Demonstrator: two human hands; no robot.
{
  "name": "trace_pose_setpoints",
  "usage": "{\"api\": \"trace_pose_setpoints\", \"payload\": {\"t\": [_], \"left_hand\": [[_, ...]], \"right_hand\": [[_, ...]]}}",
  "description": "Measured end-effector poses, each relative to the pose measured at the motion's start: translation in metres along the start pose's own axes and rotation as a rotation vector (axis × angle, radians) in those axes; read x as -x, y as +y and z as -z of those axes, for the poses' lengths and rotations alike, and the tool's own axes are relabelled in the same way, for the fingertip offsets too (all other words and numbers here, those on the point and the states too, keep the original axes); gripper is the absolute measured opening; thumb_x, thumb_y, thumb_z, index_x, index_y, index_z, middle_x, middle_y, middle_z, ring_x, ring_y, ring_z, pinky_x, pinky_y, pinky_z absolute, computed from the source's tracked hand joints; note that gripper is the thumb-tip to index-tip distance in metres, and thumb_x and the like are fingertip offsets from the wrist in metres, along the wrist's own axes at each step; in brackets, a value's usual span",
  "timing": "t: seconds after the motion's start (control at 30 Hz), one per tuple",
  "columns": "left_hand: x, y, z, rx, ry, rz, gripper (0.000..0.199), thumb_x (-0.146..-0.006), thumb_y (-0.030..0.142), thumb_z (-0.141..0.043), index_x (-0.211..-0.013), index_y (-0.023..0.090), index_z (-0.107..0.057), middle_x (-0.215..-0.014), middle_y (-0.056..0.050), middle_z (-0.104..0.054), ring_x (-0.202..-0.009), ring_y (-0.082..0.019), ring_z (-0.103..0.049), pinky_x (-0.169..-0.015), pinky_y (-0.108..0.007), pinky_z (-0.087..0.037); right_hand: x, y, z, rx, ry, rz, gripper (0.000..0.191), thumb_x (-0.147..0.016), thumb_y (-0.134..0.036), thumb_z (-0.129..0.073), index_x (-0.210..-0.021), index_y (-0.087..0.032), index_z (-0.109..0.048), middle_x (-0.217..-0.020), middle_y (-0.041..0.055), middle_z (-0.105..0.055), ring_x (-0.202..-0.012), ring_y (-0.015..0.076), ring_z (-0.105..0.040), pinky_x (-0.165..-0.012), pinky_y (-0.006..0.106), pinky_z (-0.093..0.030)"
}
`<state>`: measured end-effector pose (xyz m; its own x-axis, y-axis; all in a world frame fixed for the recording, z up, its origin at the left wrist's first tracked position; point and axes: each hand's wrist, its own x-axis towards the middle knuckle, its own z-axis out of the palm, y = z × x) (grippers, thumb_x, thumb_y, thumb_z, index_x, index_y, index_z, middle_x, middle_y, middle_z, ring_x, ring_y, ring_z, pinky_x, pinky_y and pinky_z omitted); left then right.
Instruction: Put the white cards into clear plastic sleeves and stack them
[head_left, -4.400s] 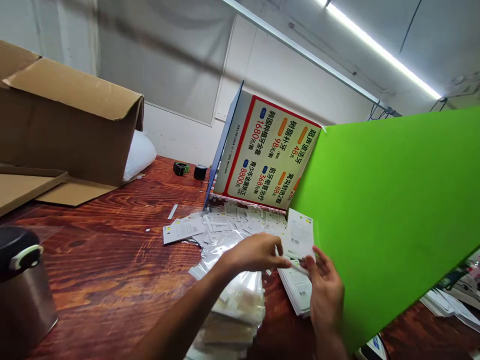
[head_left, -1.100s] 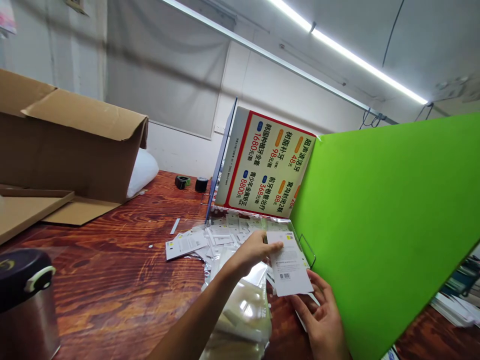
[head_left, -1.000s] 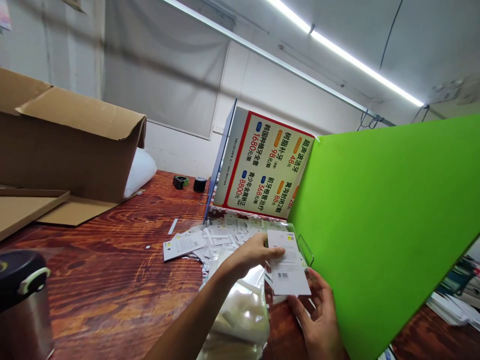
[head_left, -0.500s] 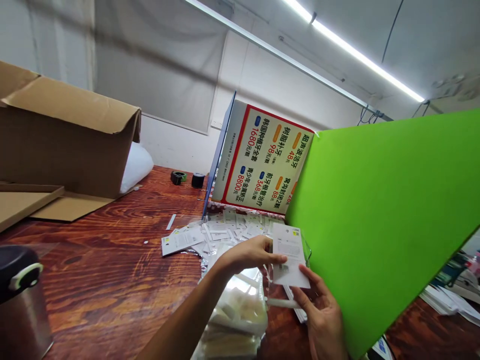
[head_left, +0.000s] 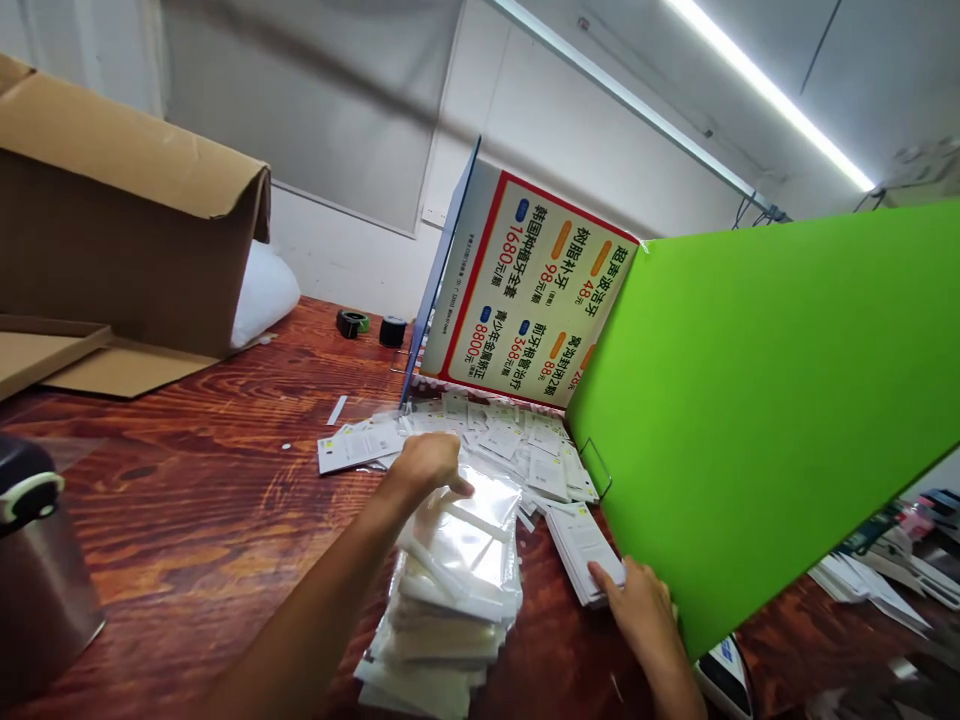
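Note:
My left hand [head_left: 426, 466] is curled over the far end of a stack of clear plastic bags [head_left: 450, 580] and pinches the top bag's edge. My right hand [head_left: 636, 605] lies low at the foot of the green board, fingertips resting on the near end of a small stack of white printed cards [head_left: 581, 540]. Several loose white cards [head_left: 499, 438] are spread on the wooden table [head_left: 210, 500] beyond both hands. One card [head_left: 358, 448] lies apart to the left.
A green board [head_left: 772, 400] stands on the right, and a printed sign board [head_left: 525, 300] stands behind the cards. An open cardboard box [head_left: 127, 220] lies at the left, two tape rolls [head_left: 371, 326] sit at the back, and a metal flask [head_left: 34, 570] stands at the near left.
The white card held up in both hands is no longer in the air. My left hand dropped onto the bag stack and my right hand went down to the card stack.

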<state>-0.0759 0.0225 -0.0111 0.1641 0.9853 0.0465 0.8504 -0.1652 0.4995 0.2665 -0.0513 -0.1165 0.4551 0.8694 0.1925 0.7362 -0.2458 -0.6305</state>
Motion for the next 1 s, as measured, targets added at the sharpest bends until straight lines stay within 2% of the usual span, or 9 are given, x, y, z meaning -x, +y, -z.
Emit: {"api": "trace_pose_setpoints", "payload": {"t": [0.07, 0.2, 0.4, 0.5, 0.63, 0.7, 0.77, 0.87, 1.0], "left_hand": [[-0.004, -0.002, -0.002, -0.023, -0.038, 0.024, 0.035, -0.053, 0.029, -0.085, -0.045, 0.020, -0.052, -0.053, -0.004, -0.059, -0.067, -0.026, -0.063, -0.061, -0.030, -0.041], [-0.006, -0.003, 0.002, 0.005, -0.055, 0.028, 0.027, -0.057, 0.017, -0.078, -0.045, 0.019, -0.053, -0.047, -0.001, -0.054, -0.058, -0.022, -0.059, -0.055, -0.028, -0.036], [-0.006, -0.007, 0.006, 0.146, 0.091, -0.025, 0.016, -0.055, 0.001, -0.062, -0.058, 0.017, -0.061, -0.053, -0.001, -0.061, -0.057, -0.020, -0.061, -0.053, -0.026, -0.035], [-0.009, -0.004, 0.009, 0.279, 0.195, -0.110, 0.021, -0.065, 0.005, -0.061, -0.081, 0.016, -0.068, -0.069, -0.003, -0.070, -0.066, -0.019, -0.067, -0.056, -0.024, -0.042], [-0.012, 0.011, 0.010, 0.529, 0.261, -0.234, 0.019, -0.077, 0.015, -0.065, -0.096, 0.015, -0.067, -0.081, -0.004, -0.074, -0.072, -0.016, -0.070, -0.061, -0.023, -0.050], [-0.013, 0.023, 0.009, 0.774, 0.332, -0.276, 0.013, -0.078, 0.016, -0.066, -0.091, 0.014, -0.066, -0.081, -0.005, -0.073, -0.067, -0.015, -0.069, -0.060, -0.024, -0.052], [-0.012, 0.036, 0.006, 0.994, 0.419, -0.280, 0.007, -0.078, 0.016, -0.067, -0.085, 0.013, -0.066, -0.078, -0.006, -0.072, -0.061, -0.014, -0.067, -0.059, -0.026, -0.054], [-0.008, 0.052, 0.001, 1.158, 0.469, -0.268, 0.008, -0.077, 0.017, -0.071, -0.081, 0.013, -0.066, -0.072, -0.004, -0.070, -0.059, -0.013, -0.066, -0.059, -0.026, -0.054], [0.001, 0.065, 0.001, 1.258, 0.392, -0.277, 0.010, -0.076, 0.017, -0.073, -0.080, 0.012, -0.065, -0.073, -0.003, -0.069, -0.058, -0.012, -0.064, -0.060, -0.027, -0.054]], "right_hand": [[0.004, 0.007, 0.000, 0.079, -0.025, -0.002, 0.037, -0.067, -0.047, -0.067, -0.083, -0.014, -0.070, -0.099, 0.0262, -0.069, -0.107, 0.0458, -0.060, -0.094, 0.054, -0.042], [0.003, 0.007, -0.001, 0.154, -0.025, 0.014, 0.049, -0.072, -0.045, -0.060, -0.102, -0.007, -0.067, -0.109, 0.0274, -0.066, -0.103, 0.0388, -0.062, -0.092, 0.043, -0.044], [0.013, -0.001, 0.006, 0.144, 0.108, -0.022, 0.052, -0.071, -0.052, -0.052, -0.104, -0.013, -0.063, -0.108, 0.0226, -0.067, -0.096, 0.0361, -0.062, -0.084, 0.043, -0.047], [0.023, 0.003, 0.009, -0.045, 0.254, -0.139, 0.052, -0.069, -0.063, -0.049, -0.094, -0.020, -0.062, -0.091, 0.0161, -0.071, -0.081, 0.0340, -0.064, -0.072, 0.043, -0.048], [0.036, 0.003, 0.013, -0.602, 0.342, -0.195, 0.056, -0.054, -0.063, -0.071, -0.089, -0.021, -0.058, -0.070, 0.0043, -0.068, -0.057, 0.0223, -0.060, -0.055, 0.034, -0.048], [0.045, -0.005, 0.015, -0.876, 0.266, -0.195, 0.064, -0.048, -0.056, -0.083, -0.095, -0.021, -0.057, -0.073, 0.0018, -0.069, -0.053, 0.0178, -0.058, -0.049, 0.029, -0.046], [0.054, -0.021, 0.018, -1.063, 0.051, -0.198, 0.067, -0.047, -0.048, -0.090, -0.100, -0.021, -0.059, -0.078, 0.0020, -0.071, -0.050, 0.0155, -0.057, -0.046, 0.027, -0.046], [0.067, -0.051, 0.020, -1.151, -0.273, -0.170, 0.061, -0.053, -0.042, -0.092, -0.101, -0.020, -0.064, -0.074, 0.0024, -0.072, -0.043, 0.0137, -0.054, -0.040, 0.026, -0.044], [0.077, -0.084, 0.017, -1.216, -0.295, -0.096, 0.052, -0.058, -0.040, -0.092, -0.099, -0.019, -0.068, -0.052, -0.0029, -0.062, -0.036, 0.0100, -0.048, -0.034, 0.018, -0.035]]}}
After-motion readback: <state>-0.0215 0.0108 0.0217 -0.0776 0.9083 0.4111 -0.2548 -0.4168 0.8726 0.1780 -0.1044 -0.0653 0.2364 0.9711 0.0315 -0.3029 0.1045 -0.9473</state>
